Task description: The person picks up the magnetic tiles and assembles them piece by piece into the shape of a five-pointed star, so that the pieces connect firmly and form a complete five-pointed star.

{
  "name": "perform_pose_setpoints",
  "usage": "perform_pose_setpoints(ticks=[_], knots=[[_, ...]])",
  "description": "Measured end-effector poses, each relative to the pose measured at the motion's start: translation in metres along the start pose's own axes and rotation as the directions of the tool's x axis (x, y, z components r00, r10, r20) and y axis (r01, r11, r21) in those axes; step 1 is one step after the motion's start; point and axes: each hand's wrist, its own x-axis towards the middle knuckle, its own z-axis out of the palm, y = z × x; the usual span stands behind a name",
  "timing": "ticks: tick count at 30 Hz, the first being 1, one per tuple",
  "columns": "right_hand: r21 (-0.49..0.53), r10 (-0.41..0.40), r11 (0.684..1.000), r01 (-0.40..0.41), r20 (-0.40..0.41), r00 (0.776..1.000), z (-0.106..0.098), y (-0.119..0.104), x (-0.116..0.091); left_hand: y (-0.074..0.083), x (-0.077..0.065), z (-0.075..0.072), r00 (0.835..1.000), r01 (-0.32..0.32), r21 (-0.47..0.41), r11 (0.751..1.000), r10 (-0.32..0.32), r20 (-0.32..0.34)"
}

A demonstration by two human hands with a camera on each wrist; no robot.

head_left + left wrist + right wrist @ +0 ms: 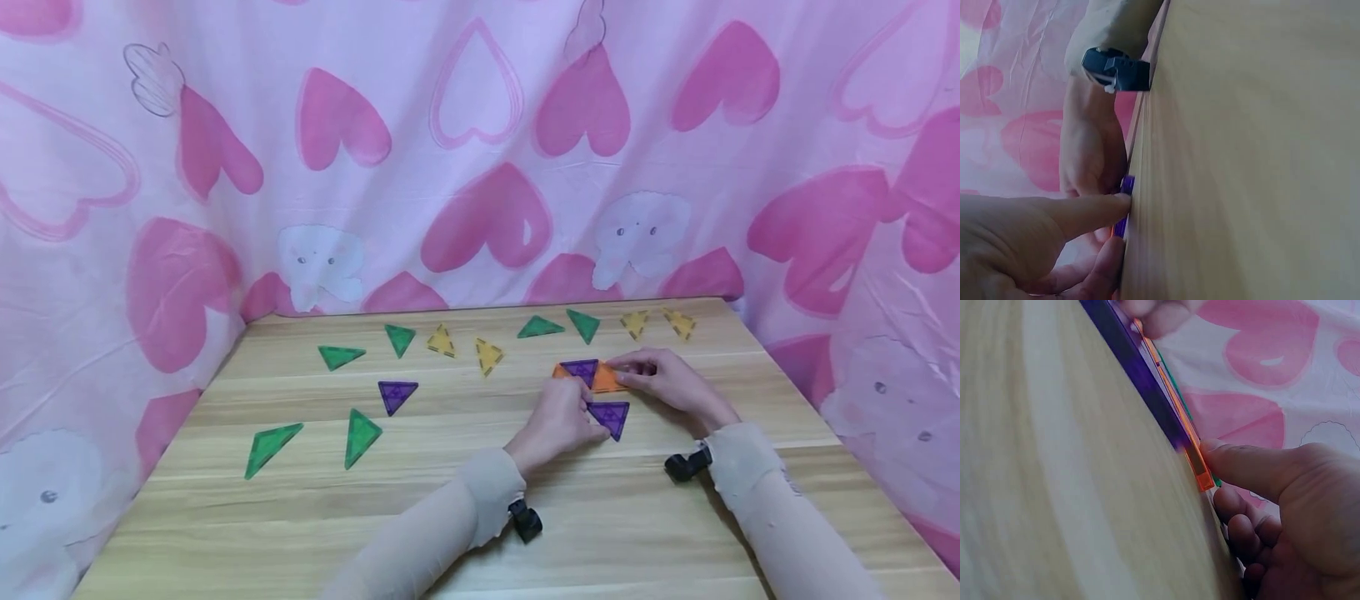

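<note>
At the right of the table, an upper row joins two orange triangle tiles with a purple triangle tile between them. My left hand pinches another purple triangle tile by its left side, just below that row. In the left wrist view, thumb and finger lie on either side of this purple tile's edge. My right hand grips the right-hand orange tile at its outer corner, with the thumb along its near edge in the right wrist view. The left orange tile is partly hidden behind my left hand.
A loose purple triangle lies left of centre. Several green triangles and yellow triangles are spread over the left and back of the wooden table. A pink heart-patterned curtain stands behind the table.
</note>
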Motion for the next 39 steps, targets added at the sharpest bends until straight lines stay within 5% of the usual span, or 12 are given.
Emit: perform_pose_setpoints(ticks=[6, 12, 23, 31, 39], knots=[[0.040, 0.019, 0.999, -0.019, 0.003, 1.000, 0.001, -0.001, -0.001, 0.010, 0.009, 0.010, 0.998, -0.002, 0.092, 0.996, 0.008, -0.055], [0.056, 0.053, 0.997, -0.053, 0.002, 0.999, 0.001, 0.000, -0.001, 0.012, 0.014, 0.013, 0.998, 0.009, 0.030, 1.000, -0.007, -0.063], [0.071, 0.060, 0.996, -0.060, 0.007, 0.998, 0.001, 0.003, -0.001, 0.011, 0.015, 0.012, 0.999, -0.003, 0.044, 0.999, 0.005, -0.041], [0.112, 0.078, 0.991, -0.078, 0.004, 0.997, 0.000, 0.001, -0.002, 0.010, 0.009, -0.003, 0.996, -0.039, 0.038, 0.999, 0.042, -0.075], [0.088, 0.082, 0.993, -0.082, 0.006, 0.997, -0.001, 0.003, -0.003, -0.011, 0.003, -0.029, 0.992, -0.029, -0.099, 0.995, 0.016, -0.129]])
